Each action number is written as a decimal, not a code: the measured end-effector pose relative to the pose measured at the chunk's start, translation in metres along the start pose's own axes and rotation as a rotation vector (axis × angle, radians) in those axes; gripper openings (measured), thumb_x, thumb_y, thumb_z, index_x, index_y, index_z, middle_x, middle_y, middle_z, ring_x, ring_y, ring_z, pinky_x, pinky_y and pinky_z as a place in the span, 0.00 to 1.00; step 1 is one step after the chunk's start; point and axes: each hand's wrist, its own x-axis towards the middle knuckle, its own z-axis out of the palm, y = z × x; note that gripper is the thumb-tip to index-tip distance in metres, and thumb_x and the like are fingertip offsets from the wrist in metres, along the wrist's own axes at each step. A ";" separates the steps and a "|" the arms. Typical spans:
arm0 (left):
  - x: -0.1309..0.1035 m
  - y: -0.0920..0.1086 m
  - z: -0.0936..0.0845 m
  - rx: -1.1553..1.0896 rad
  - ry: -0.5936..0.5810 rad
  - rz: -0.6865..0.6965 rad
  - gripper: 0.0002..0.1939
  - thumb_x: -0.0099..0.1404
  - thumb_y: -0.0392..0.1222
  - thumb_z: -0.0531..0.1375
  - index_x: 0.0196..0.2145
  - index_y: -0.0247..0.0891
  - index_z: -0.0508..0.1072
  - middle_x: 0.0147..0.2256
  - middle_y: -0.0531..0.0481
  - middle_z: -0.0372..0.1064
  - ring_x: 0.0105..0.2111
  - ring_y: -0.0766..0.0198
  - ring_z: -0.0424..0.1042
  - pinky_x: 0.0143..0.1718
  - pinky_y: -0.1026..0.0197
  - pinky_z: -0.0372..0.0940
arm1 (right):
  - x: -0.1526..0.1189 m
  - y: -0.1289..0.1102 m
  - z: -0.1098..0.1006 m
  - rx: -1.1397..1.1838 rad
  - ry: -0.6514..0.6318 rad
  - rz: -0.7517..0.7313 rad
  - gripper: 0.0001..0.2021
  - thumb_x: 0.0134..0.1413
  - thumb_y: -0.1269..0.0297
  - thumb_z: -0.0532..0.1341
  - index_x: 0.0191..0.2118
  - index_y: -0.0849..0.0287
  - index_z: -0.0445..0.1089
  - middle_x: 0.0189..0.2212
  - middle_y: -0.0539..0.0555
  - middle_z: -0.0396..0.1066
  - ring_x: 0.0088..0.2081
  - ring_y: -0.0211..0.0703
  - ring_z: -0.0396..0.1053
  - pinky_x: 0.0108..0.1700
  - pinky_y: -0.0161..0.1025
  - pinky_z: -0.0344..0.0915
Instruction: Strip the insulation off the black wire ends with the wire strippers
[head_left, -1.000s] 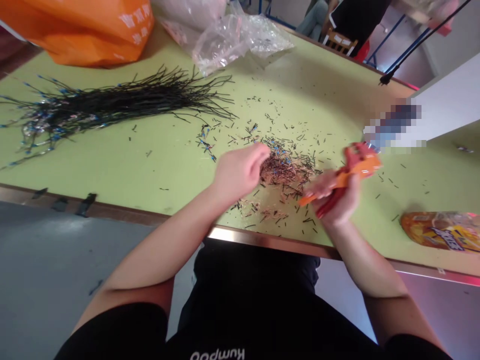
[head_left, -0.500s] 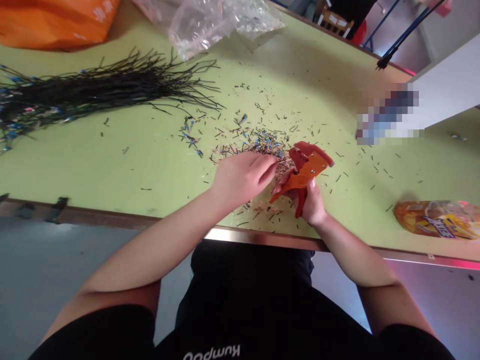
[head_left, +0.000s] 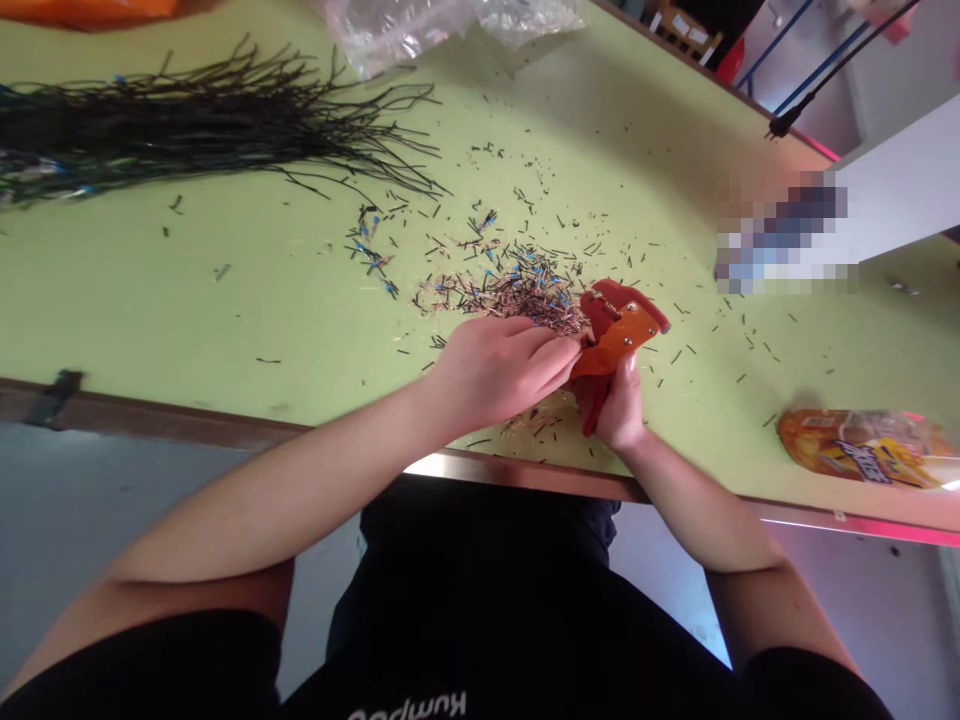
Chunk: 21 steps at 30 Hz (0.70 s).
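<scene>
Wrapped round the handles of an orange-and-red wire stripper [head_left: 627,332] is my right hand [head_left: 621,405], its thumb along the near side. The tool's head points up over the table. My left hand [head_left: 504,372] is closed, with its fingertips close against the stripper's left side. Whatever those fingertips pinch is hidden behind the hand. Just beyond both hands lies a pile of short black, copper and blue wire scraps [head_left: 529,290], with loose bits scattered around it.
A long bundle of black wires [head_left: 195,125] lies at the left on the green table [head_left: 300,300]. Clear plastic bags [head_left: 405,30] and an orange bag [head_left: 82,10] are at the back. A drink bottle [head_left: 862,447] lies at the right, near a white panel [head_left: 900,190].
My left hand has moved slightly right and down, its fingertips now against the stripper. My right hand keeps its hold. The whole view has shifted a little.
</scene>
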 end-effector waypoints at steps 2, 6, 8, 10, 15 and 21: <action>0.000 0.001 -0.001 0.009 0.011 0.019 0.13 0.76 0.40 0.56 0.32 0.42 0.75 0.23 0.55 0.71 0.24 0.66 0.68 0.23 0.60 0.56 | -0.001 0.003 -0.001 -0.030 0.035 -0.031 0.34 0.57 0.22 0.52 0.46 0.48 0.70 0.43 0.59 0.76 0.54 0.62 0.75 0.41 0.55 0.80; 0.001 0.003 -0.001 0.020 0.031 0.074 0.15 0.76 0.38 0.56 0.30 0.41 0.74 0.21 0.55 0.68 0.23 0.66 0.66 0.23 0.60 0.54 | -0.002 0.010 -0.004 -0.050 0.091 -0.036 0.33 0.59 0.23 0.52 0.45 0.49 0.71 0.42 0.59 0.76 0.53 0.61 0.75 0.44 0.55 0.79; 0.002 0.004 -0.002 0.032 0.028 0.090 0.15 0.76 0.38 0.56 0.29 0.40 0.73 0.21 0.55 0.68 0.22 0.67 0.66 0.23 0.60 0.54 | -0.002 0.013 -0.006 -0.048 0.101 -0.025 0.33 0.59 0.23 0.53 0.46 0.50 0.72 0.43 0.59 0.77 0.53 0.60 0.75 0.47 0.55 0.78; 0.002 0.005 -0.002 0.045 0.040 0.101 0.16 0.76 0.38 0.56 0.28 0.40 0.72 0.21 0.55 0.68 0.22 0.67 0.66 0.23 0.60 0.53 | -0.002 0.013 -0.008 -0.060 0.101 -0.028 0.33 0.60 0.24 0.54 0.48 0.50 0.72 0.44 0.59 0.76 0.53 0.59 0.74 0.49 0.55 0.77; 0.001 0.005 -0.003 0.000 0.078 0.117 0.14 0.76 0.36 0.57 0.30 0.40 0.73 0.22 0.55 0.69 0.23 0.67 0.67 0.23 0.60 0.54 | -0.004 0.006 -0.005 -0.088 -0.052 0.042 0.35 0.57 0.20 0.51 0.30 0.50 0.69 0.28 0.58 0.71 0.45 0.60 0.75 0.39 0.54 0.78; 0.000 0.001 0.004 -0.020 0.120 0.054 0.12 0.77 0.39 0.58 0.35 0.40 0.77 0.26 0.55 0.75 0.26 0.67 0.72 0.27 0.62 0.60 | 0.001 -0.006 0.003 -0.002 -0.129 0.021 0.35 0.55 0.20 0.54 0.21 0.49 0.63 0.16 0.52 0.56 0.31 0.56 0.73 0.31 0.51 0.76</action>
